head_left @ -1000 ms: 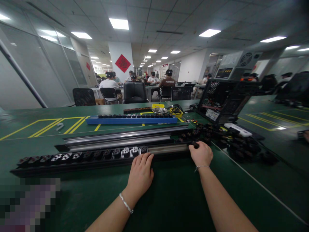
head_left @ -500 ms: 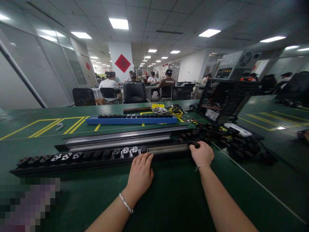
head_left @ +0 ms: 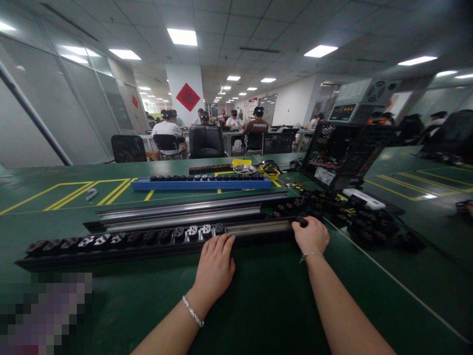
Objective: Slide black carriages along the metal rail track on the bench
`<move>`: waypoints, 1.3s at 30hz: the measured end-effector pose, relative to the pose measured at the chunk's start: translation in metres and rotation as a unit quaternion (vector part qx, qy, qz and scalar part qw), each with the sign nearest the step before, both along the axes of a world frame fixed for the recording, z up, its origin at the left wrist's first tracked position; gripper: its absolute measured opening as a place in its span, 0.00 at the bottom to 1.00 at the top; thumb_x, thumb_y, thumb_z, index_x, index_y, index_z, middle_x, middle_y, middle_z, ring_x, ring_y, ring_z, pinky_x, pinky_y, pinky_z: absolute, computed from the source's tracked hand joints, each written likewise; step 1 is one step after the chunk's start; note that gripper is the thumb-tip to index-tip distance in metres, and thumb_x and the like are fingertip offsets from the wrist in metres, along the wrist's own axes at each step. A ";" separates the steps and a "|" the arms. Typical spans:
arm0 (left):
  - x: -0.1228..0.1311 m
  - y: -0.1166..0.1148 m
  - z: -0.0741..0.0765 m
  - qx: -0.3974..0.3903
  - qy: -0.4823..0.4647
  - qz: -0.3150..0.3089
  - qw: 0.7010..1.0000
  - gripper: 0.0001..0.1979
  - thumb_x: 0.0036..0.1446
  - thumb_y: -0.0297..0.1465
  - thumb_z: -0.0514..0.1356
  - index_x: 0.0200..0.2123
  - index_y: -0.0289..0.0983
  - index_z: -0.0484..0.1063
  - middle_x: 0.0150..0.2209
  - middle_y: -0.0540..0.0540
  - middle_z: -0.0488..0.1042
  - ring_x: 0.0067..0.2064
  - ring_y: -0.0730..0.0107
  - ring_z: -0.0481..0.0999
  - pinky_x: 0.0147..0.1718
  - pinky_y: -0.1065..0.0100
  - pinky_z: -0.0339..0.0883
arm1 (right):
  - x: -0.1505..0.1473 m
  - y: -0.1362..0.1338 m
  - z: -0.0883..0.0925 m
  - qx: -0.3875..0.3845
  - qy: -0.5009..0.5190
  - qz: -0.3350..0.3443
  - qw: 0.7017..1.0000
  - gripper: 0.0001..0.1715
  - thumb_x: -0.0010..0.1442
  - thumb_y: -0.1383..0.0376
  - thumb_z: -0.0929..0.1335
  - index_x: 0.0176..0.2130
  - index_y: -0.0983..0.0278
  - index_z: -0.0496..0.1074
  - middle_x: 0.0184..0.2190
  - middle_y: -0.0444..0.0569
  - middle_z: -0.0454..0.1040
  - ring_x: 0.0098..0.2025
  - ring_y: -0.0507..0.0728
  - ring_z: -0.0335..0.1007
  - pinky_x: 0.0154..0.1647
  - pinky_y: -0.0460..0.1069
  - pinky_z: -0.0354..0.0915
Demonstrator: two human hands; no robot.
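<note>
A long black rail [head_left: 111, 249] lies across the green table in front of me, with several socket modules [head_left: 155, 235] seated in its left and middle part. My left hand [head_left: 215, 266] rests flat on the rail's front edge beside the last module, fingers stretched out. My right hand [head_left: 311, 235] is closed at the rail's right end, pinching a small black socket module [head_left: 303, 222]. The stretch of rail [head_left: 258, 227] between my hands shows a bare metal channel.
Two more metal rails [head_left: 185, 212] lie behind, then a blue rail [head_left: 201, 184] with modules. A heap of loose black modules [head_left: 354, 217] sits at the right, by an open computer case [head_left: 343, 153]. Office chairs and seated people are beyond the table.
My right hand has crept slightly to the right at the rail's end. My left hand has stayed put.
</note>
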State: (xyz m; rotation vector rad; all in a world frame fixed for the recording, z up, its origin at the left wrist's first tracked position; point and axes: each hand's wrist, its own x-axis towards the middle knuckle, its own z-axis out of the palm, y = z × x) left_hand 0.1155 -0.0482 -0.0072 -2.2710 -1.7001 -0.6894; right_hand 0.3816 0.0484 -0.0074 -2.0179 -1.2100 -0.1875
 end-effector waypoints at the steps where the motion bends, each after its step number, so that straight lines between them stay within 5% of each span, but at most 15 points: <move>1: 0.000 0.000 0.000 0.000 0.001 0.000 1.000 0.24 0.53 0.27 0.53 0.55 0.41 0.62 0.54 0.45 0.67 0.55 0.60 0.64 0.55 0.56 0.58 | 0.000 0.000 0.000 0.002 0.000 -0.001 1.000 0.20 0.47 0.60 0.62 0.40 0.65 0.72 0.46 0.53 0.71 0.50 0.62 0.61 0.51 0.57 0.55; 39: 0.000 0.000 0.000 -0.010 -0.012 -0.003 1.000 0.25 0.53 0.26 0.52 0.56 0.40 0.62 0.55 0.45 0.67 0.56 0.59 0.63 0.56 0.55 0.57 | 0.022 0.006 -0.003 -0.036 0.068 -0.010 0.997 0.25 0.49 0.60 0.63 0.45 0.67 0.72 0.45 0.58 0.69 0.45 0.63 0.64 0.46 0.55 0.61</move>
